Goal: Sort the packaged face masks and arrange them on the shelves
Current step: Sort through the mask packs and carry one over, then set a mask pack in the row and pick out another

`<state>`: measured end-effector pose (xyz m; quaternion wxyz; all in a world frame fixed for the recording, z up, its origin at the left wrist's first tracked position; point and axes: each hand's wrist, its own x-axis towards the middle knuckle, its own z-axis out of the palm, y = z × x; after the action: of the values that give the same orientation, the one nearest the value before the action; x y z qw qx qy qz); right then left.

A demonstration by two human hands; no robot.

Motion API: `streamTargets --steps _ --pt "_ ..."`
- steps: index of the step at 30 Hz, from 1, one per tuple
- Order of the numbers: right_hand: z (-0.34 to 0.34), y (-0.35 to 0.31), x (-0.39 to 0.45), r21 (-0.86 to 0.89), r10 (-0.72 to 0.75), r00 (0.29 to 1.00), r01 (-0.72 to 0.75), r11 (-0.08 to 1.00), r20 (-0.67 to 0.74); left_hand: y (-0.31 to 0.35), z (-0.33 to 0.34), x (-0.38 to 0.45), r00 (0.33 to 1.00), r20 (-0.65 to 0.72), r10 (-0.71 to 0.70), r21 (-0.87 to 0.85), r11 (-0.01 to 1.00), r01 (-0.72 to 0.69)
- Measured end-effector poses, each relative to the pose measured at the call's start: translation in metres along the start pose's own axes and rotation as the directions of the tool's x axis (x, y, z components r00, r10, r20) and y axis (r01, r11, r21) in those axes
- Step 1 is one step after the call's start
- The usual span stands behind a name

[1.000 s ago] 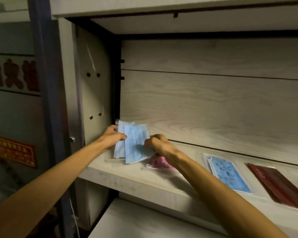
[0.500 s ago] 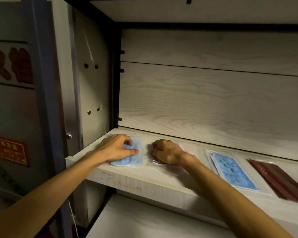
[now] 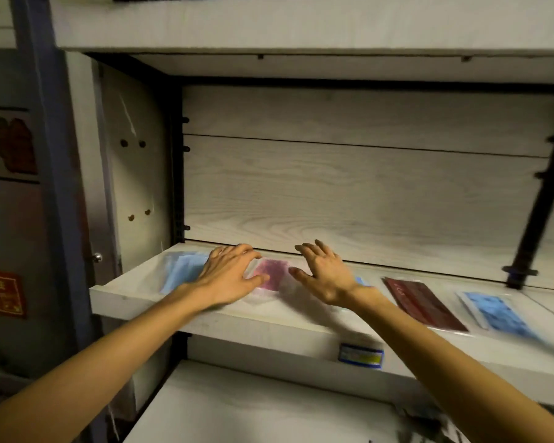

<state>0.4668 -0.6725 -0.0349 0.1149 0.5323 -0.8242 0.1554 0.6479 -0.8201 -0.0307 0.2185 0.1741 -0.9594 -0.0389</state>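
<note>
On the pale wood-grain shelf (image 3: 205, 318), the left hand (image 3: 227, 276) is lying flat, touching the pink mask pack (image 3: 271, 274); the right hand (image 3: 325, 273) is spreading open-fingered beside it.

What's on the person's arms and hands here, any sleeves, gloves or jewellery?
Nothing visible. Both forearms are bare up to the frame edge, with no sleeves in view. The left hand and right hand are ungloved, with no rings, watch or wristband showing.

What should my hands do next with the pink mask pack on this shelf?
Probably nudge the pink mask pack square with the left hand, whose fingers rest on it. It lies between the light blue packs and the open right hand, apparently slightly askew to the shelf edge.
</note>
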Motion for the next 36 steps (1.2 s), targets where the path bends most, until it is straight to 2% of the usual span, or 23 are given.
streamTargets --steps 4,9,13,16,22,28,32,36 --pt "-0.032 0.046 -0.064 -0.054 0.003 0.999 -0.005 0.999 -0.049 0.071 0.013 0.001 0.998 -0.036 0.059 0.039 0.998 -0.057" --pt "-0.084 0.109 -0.162 -0.103 -0.039 0.987 0.023 0.994 -0.159 0.185 0.028 -0.006 0.973 -0.156 0.168 0.008 0.986 -0.169" --pt "-0.127 0.161 -0.25 -0.2 -0.111 0.949 0.052 0.978 -0.295 0.288 0.041 -0.019 0.943 -0.205 0.264 0.007 0.963 -0.268" --pt "-0.151 0.196 -0.312 -0.244 -0.103 0.926 0.012 0.97 -0.364 0.36 0.053 -0.032 0.92 -0.22 0.325 -0.059 0.937 -0.345" --pt "-0.188 0.266 -0.429 -0.228 0.014 0.879 -0.139 0.964 -0.477 0.494 0.081 -0.053 0.834 -0.244 0.494 -0.102 0.842 -0.529" --pt "-0.218 0.341 -0.502 -0.055 0.217 0.752 -0.318 0.946 -0.623 0.603 0.107 -0.046 0.712 -0.186 0.677 -0.096 0.709 -0.699" --pt "-0.226 0.39 -0.53 0.011 0.305 0.688 -0.396 0.918 -0.658 0.657 0.124 -0.012 0.692 -0.191 0.697 -0.08 0.691 -0.718" --pt "-0.224 0.452 -0.55 0.113 0.418 0.611 -0.473 0.874 -0.673 0.707 0.152 0.03 0.711 -0.191 0.677 -0.095 0.708 -0.7"
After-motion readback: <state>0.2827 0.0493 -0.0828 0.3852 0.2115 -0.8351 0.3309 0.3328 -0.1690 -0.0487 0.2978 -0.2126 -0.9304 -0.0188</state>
